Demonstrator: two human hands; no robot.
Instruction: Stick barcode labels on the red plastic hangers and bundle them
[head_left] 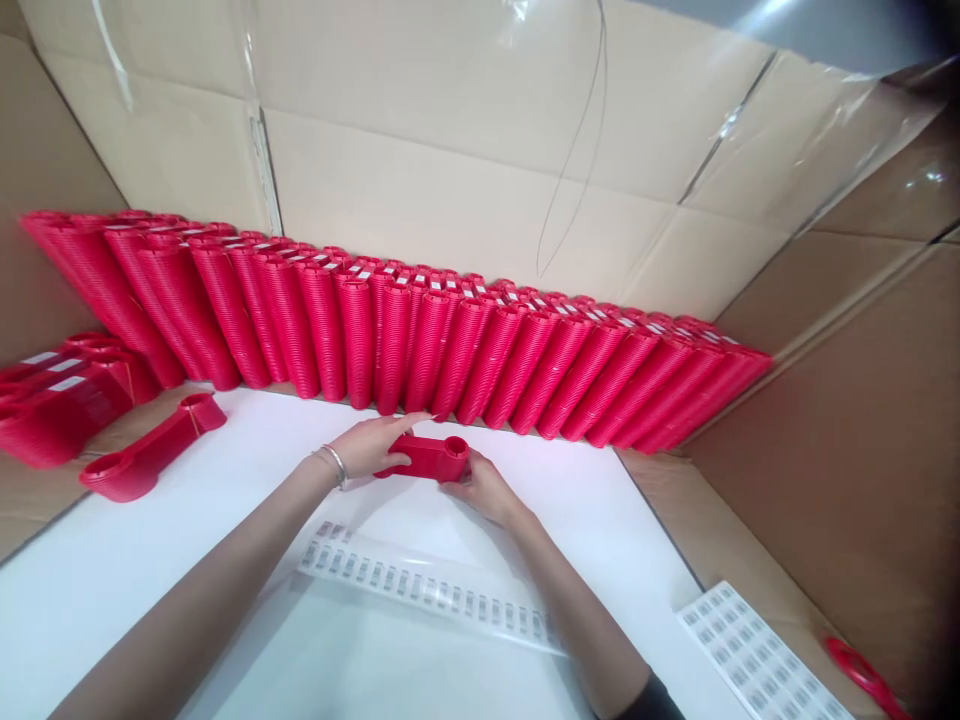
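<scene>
A short stack of red plastic pieces [429, 458], with a ring-shaped right end, is held low over the white tabletop between my hands. My left hand [375, 446], a silver bracelet at its wrist, grips the stack's left end, thumb in front and fingers behind. Around the right end my right hand [484, 487] is closed, its thumb low on the front. Nearer to me lies a clear sheet of labels [427, 588] printed with small barcode-like marks. Left of my hands rests another red stack [154, 452] with wide round ends and a thin band around it.
Tall red stacks [390, 350] stand in a long row along the cardboard back wall [450, 150], many with white labels on top. More labelled red stacks [67, 400] sit at the left. At right lie a white label sheet [761, 650] and a loose red piece [862, 672].
</scene>
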